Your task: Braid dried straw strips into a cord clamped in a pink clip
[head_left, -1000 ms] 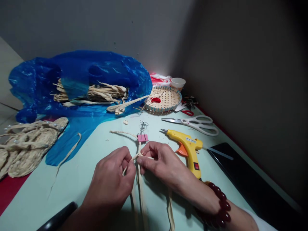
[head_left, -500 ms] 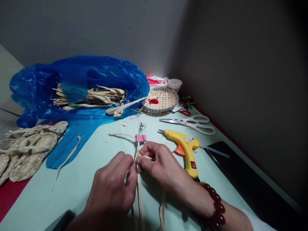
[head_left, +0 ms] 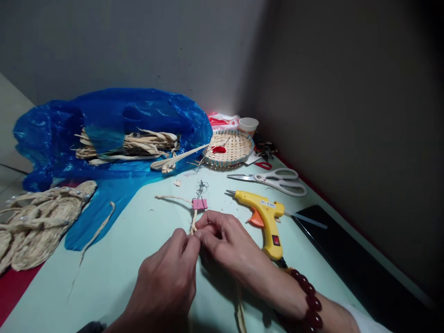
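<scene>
My left hand [head_left: 166, 277] and my right hand [head_left: 225, 243] meet at the middle of the pale green table [head_left: 132, 259], both pinching thin tan straw strips [head_left: 193, 225] that run up to a pink binder clip [head_left: 200, 203]. The strips are plaited just below the clip. Loose strip ends [head_left: 240, 310] trail toward me under my right wrist, which wears a dark red bead bracelet [head_left: 308, 296]. A thin twisted cord [head_left: 171, 198] leads left from the clip.
A yellow glue gun [head_left: 265, 217] lies right of my hands, white scissors [head_left: 277, 178] beyond it. A round woven tray [head_left: 229, 148], a paper cup [head_left: 248, 125], a blue plastic bag [head_left: 104, 125] holding straw bundles [head_left: 128, 143], woven straw pieces [head_left: 38, 222] at left, a black slab [head_left: 347, 249] at right.
Both hands have drawn together and closer to the clip, fingertips now touching on the strips. The trailing strips have shifted under my hands.
</scene>
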A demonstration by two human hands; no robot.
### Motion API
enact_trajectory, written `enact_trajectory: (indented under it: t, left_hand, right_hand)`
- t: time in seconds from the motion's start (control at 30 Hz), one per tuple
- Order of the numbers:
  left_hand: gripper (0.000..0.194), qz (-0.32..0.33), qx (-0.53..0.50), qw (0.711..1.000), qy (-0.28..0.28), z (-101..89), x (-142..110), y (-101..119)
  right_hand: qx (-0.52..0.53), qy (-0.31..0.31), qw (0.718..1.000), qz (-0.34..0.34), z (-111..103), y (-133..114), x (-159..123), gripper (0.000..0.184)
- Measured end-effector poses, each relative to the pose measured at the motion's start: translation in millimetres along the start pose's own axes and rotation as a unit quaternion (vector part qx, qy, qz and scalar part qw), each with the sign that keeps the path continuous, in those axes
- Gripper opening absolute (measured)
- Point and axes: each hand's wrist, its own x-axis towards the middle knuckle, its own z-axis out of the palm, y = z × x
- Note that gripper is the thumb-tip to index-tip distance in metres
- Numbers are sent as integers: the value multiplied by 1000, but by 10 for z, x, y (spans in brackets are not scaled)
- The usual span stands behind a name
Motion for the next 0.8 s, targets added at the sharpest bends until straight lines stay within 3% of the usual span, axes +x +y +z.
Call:
enact_trajectory:
  t: [0.2,0.33,0.4,0.47,0.53,0.6,0.73,0.8]
  left_hand:
    - [19,63,72,994,58,51,-88,57]
    - [25,101,55,990,77,43,-148,65]
    - [26,68,-31,995,67,-21,-125,19]
    - [25,-36,-171,984,33,-105,-46,-64]
    - [29,-166,-314,935,-26,-169,83,-167]
    - [20,-281,-402,868,-79,-182,227,-252]
    - [22,-300,-652,668,-196,-107,418,-263]
    - [24,-313,-704,600,-216,-79,443,-218]
  right_hand:
    - [125,-23,992,20,20,80,20,8]
    - [126,-4,992,30,27,99,19,7]
    - [135,-3,990,32,11,91,20,6]
    - [165,-12,985,43,-21,80,23,7]
    - [199,-27,978,60,-56,73,28,9]
    - [227,-43,971,70,-80,73,34,12]
    - [267,-64,959,67,-83,82,38,22]
    - [260,-69,961,66,-78,90,33,22]
